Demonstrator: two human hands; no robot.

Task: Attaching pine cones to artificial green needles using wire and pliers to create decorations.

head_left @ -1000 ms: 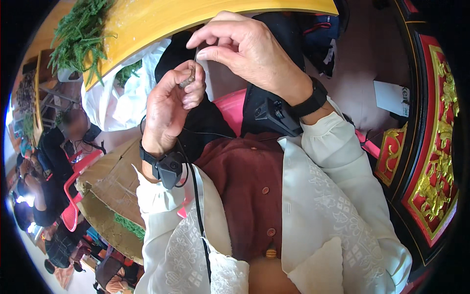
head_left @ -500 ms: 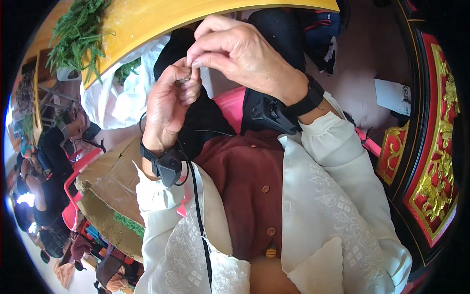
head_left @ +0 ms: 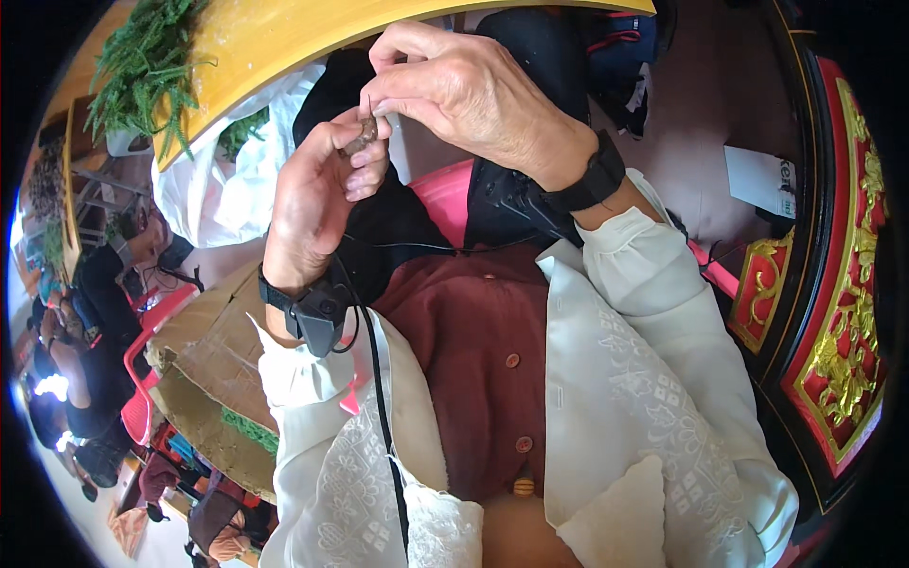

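Nearest the camera is the person's own front: a dark red buttoned shirt [head_left: 478, 364] under a pale embroidered vest [head_left: 625, 407], with a thin black cable [head_left: 381, 398] running up it toward the black band [head_left: 317, 310] strapped on the left wrist. Above that, both hands are raised close together over the lap. The left hand [head_left: 317, 194] is curled, thumb and forefinger pinching a small brown bead-like piece [head_left: 361, 137] at its tip, the other fingers folded in below. The right hand [head_left: 464, 90], with a black band [head_left: 592, 175] at its wrist, comes in from the other side with thumb and forefinger pressed together on something very fine just at that piece, perhaps a thread or needle; it is too thin to tell. So the small brown piece sits between the two hands, held in the air, touching the fingertips of both. Judging from this, the hold looks delicate: the piece is small and gripped only at the tips, so a slight slackening or twist of either pinch could let it drop into the lap or onto the floor below, where it would be hard to find. Farther off are a pink seat [head_left: 445, 194], a white plastic bag [head_left: 232, 180], the yellow edge of a table [head_left: 284, 38] carrying green sprigs [head_left: 142, 66], and a red and gold carved panel [head_left: 843, 312] at the right.
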